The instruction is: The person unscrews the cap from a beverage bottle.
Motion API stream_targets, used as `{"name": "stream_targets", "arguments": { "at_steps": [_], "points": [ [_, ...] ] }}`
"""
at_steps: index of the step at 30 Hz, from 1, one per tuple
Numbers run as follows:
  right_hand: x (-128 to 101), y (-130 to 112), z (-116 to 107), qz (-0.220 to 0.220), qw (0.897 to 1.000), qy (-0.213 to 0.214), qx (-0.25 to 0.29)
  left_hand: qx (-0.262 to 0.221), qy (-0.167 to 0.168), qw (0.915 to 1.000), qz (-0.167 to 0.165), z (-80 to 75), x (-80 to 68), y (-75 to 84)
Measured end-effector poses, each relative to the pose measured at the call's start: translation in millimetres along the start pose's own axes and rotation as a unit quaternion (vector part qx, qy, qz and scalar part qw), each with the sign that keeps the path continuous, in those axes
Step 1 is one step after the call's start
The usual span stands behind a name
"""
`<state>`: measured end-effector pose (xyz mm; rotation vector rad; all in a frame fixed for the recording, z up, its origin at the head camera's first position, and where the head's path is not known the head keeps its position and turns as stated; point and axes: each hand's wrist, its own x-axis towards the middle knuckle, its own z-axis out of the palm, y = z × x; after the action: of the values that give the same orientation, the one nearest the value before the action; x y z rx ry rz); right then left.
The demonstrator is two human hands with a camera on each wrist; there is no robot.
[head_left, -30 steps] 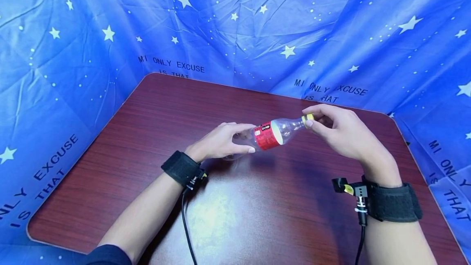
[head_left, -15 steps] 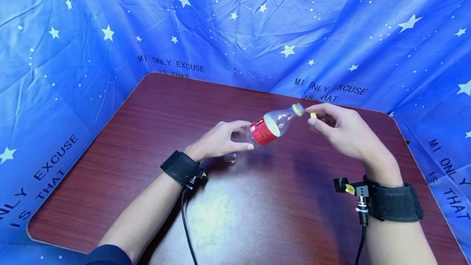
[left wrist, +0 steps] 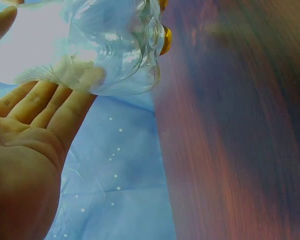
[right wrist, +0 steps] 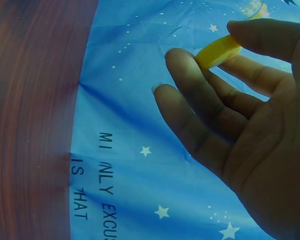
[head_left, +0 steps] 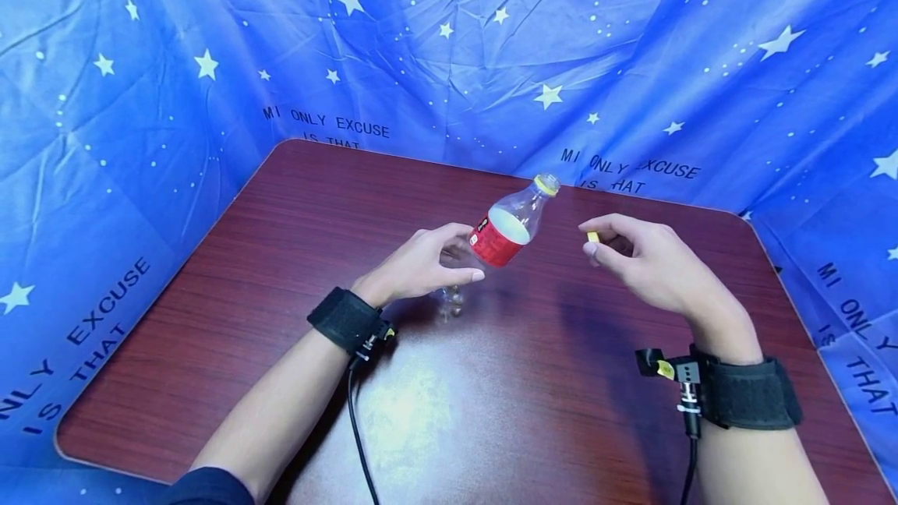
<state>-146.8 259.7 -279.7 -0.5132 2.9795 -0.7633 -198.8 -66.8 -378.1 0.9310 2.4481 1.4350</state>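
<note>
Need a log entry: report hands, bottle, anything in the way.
Left hand grips tilted, uncapped bottle. Right hand pinches yellow cap, apart from bottle. No obstruction visible between them.

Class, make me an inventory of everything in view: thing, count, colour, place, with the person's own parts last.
Table: 1, reddish brown, below the work
Cloth backdrop: piece count unclear, blue with pale stars and black lettering, around the table
Bottle: 1, clear, tilted in the left hand
Label: 1, red, around the bottle
Ring: 1, yellow, on the bottle's neck
Cap: 1, yellow, in the right hand
Wrist straps: 2, black, one per wrist
Wrist cameras: 2, mostly black, on the straps
Cables: 2, black, below the cameras
Sleeve: 1, dark, lower left
Hands: 2, bare, above the table
</note>
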Motion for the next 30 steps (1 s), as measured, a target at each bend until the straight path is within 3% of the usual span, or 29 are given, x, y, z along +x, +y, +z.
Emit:
{"name": "stream_targets", "arguments": {
  "at_steps": [30],
  "points": [
    [-17,28,32,0.056,0.997,-0.051,0.018,0.019,0.010,0.9998,-0.007,0.5,-4.3,0.5]
  ]
}}
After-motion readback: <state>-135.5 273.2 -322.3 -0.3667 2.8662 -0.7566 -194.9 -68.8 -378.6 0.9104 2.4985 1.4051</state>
